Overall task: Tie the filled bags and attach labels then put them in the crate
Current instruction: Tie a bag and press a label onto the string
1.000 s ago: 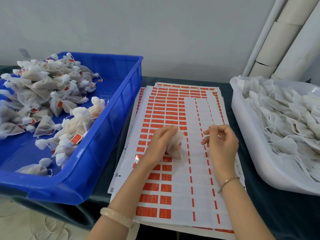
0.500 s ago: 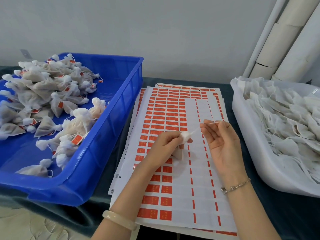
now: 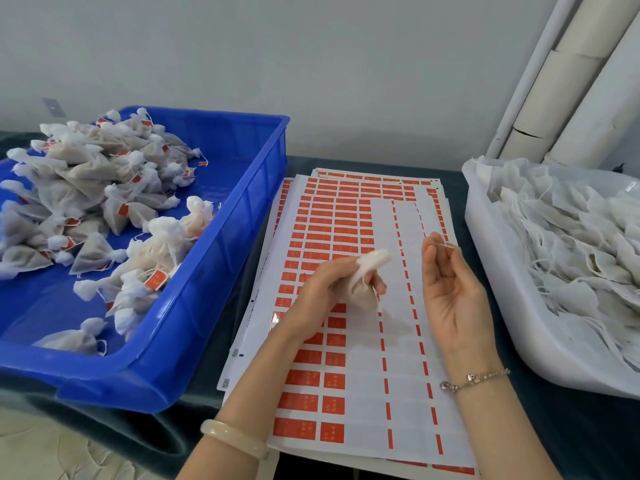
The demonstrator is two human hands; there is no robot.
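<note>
My left hand (image 3: 323,289) grips a small white mesh bag (image 3: 369,268) by its gathered neck above the label sheets (image 3: 346,341), which carry rows of red stickers. My right hand (image 3: 450,289) is beside it, palm toward me, pinching the end of the bag's thin white string (image 3: 446,244) at its fingertips. A blue crate (image 3: 207,271) on the left holds several tied bags with red labels (image 3: 104,202). On the right, a white tub (image 3: 502,306) is full of untied white bags (image 3: 571,244).
The dark table cover (image 3: 554,427) shows between the sheets and the tub. Pale tubes (image 3: 571,81) lean in the back right corner against a grey wall.
My right hand turned palm up and drew the string out to the right, away from the bag. My left hand kept hold of the bag, whose neck is now cinched.
</note>
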